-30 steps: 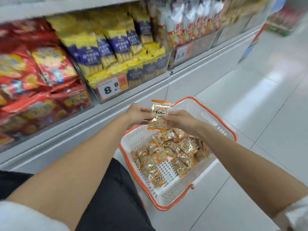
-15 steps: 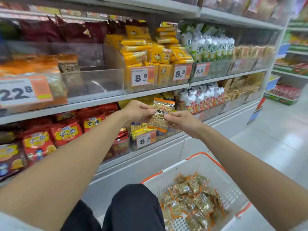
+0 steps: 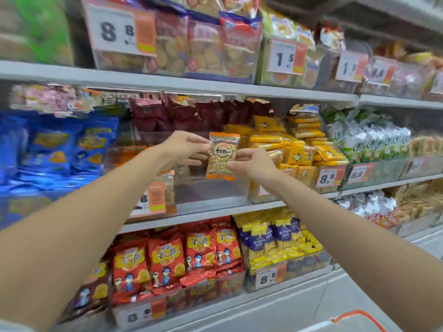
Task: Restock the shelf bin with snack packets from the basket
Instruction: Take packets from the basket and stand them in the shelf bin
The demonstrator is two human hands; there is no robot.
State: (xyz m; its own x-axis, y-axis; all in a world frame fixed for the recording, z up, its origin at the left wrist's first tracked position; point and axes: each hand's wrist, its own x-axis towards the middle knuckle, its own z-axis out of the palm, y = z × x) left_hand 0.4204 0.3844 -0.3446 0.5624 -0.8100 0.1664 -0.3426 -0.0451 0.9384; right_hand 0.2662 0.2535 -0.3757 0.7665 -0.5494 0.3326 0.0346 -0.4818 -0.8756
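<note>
Grocery shelving (image 3: 182,80) filled the background, its left stretch of blue bags (image 3: 57,147) smeared by blur, and only an orange rim corner of the basket (image 3: 354,313) showed, cut off at the lower right of the view. The snack packet (image 3: 223,155), clear film with orange bands at top and bottom, a round printed label and pale pieces inside, hung in the air before the upper rim of the clear shelf bin (image 3: 203,190) on the middle shelf. It stood upright, long axis vertical, label toward the camera, with the left hand (image 3: 183,149) pinching its left edge and the right hand (image 3: 254,164) its right edge between thumb and fingertips.
</note>
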